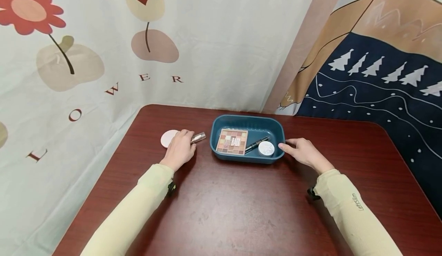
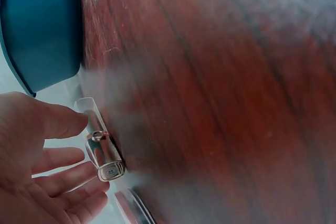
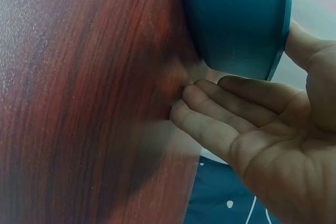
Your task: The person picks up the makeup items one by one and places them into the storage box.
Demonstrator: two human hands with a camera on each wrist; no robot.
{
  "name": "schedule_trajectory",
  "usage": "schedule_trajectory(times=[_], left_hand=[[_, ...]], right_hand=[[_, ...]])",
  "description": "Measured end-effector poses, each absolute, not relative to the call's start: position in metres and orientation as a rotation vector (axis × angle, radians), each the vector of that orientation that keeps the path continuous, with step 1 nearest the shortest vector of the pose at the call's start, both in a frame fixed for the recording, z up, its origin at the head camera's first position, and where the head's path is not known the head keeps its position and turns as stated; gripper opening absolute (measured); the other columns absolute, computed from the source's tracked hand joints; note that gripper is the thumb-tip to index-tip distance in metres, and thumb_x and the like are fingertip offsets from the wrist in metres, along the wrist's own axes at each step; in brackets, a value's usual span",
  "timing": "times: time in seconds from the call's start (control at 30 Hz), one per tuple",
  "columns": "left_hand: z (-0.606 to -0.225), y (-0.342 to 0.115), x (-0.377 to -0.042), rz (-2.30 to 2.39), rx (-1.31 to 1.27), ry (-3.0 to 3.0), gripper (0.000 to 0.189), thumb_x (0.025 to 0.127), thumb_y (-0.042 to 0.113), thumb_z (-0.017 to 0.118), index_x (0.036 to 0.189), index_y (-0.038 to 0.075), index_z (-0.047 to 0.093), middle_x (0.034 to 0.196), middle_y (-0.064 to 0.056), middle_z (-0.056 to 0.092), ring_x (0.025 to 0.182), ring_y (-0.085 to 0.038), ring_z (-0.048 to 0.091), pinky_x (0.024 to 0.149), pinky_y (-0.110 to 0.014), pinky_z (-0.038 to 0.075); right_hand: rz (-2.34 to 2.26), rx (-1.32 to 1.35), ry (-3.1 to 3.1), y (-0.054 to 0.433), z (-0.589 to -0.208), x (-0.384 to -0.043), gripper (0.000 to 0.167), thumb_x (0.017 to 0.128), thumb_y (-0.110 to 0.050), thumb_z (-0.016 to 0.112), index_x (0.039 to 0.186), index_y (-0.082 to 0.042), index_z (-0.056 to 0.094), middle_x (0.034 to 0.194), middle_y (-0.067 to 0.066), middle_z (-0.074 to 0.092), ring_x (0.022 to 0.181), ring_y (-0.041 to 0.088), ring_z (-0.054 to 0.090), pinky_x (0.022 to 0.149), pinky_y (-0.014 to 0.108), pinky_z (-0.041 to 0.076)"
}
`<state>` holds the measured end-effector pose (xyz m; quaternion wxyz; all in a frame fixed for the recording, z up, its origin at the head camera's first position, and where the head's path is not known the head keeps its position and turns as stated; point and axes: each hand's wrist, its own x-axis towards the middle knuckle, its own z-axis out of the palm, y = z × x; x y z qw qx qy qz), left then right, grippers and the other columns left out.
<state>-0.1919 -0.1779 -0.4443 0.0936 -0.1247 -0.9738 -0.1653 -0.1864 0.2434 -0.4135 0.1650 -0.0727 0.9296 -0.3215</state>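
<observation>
My left hand [image 1: 180, 148] is over a lipstick-like tube [image 2: 102, 142], clear-cased with a metallic body, lying on the table. Its thumb tip overlaps the tube's side, and the loosely bent fingers lie close by the lower end. Beside that hand is a pale pink round compact [image 1: 168, 137], partly covered by it. My right hand [image 1: 304, 151] is at the right end of a blue plastic bin [image 1: 248, 158]. The thumb rests at the rim, while the other fingers extend below along the end wall [image 3: 236, 30], tips near the tabletop.
The bin holds an eyeshadow palette [image 1: 232, 141], a slim black makeup pen [image 1: 257, 144] and a round white case [image 1: 266, 148]. They sit on a reddish-brown wooden table [image 1: 238, 206]. Printed curtains [image 1: 221, 45] hang behind the table's far edge.
</observation>
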Motion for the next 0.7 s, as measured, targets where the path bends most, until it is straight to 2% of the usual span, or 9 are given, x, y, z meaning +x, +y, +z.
schedule_trajectory(times=[0.27, 0.53, 0.7], left_hand=[[-0.4437, -0.1752, -0.1969, -0.439, -0.373, -2.874, 0.019, 0.086, 0.000, 0.071, 0.104, -0.005, 0.072, 0.101, -0.020, 0.066, 0.091, -0.040, 0.060, 0.080, -0.050, 0.053], [-0.4446, -0.1742, -0.2014, -0.448, -0.352, -2.881, 0.013, 0.086, 0.001, 0.072, 0.099, -0.002, 0.073, 0.090, -0.016, 0.062, 0.087, -0.038, 0.057, 0.078, -0.049, 0.051], [-0.4456, -0.1744, -0.2026, -0.466, -0.339, -2.889, 0.012, 0.087, 0.003, 0.074, 0.098, -0.002, 0.073, 0.091, -0.016, 0.062, 0.089, -0.038, 0.058, 0.079, -0.049, 0.052]], right_hand=[[-0.920, -0.202, 2.646, 0.2441, -0.4145, -0.1873, 0.072, 0.105, -0.049, 0.055, 0.146, 0.011, 0.051, 0.144, 0.033, 0.054, 0.132, 0.049, 0.051, 0.107, 0.071, 0.041], [-0.921, -0.200, 2.645, 0.2448, -0.4146, -0.1872, 0.071, 0.105, -0.049, 0.056, 0.145, 0.010, 0.051, 0.144, 0.032, 0.054, 0.132, 0.048, 0.052, 0.107, 0.070, 0.041], [-0.926, -0.190, 2.644, 0.2445, -0.4146, -0.1873, 0.072, 0.105, -0.049, 0.056, 0.146, 0.010, 0.051, 0.145, 0.032, 0.054, 0.132, 0.048, 0.051, 0.108, 0.069, 0.040]])
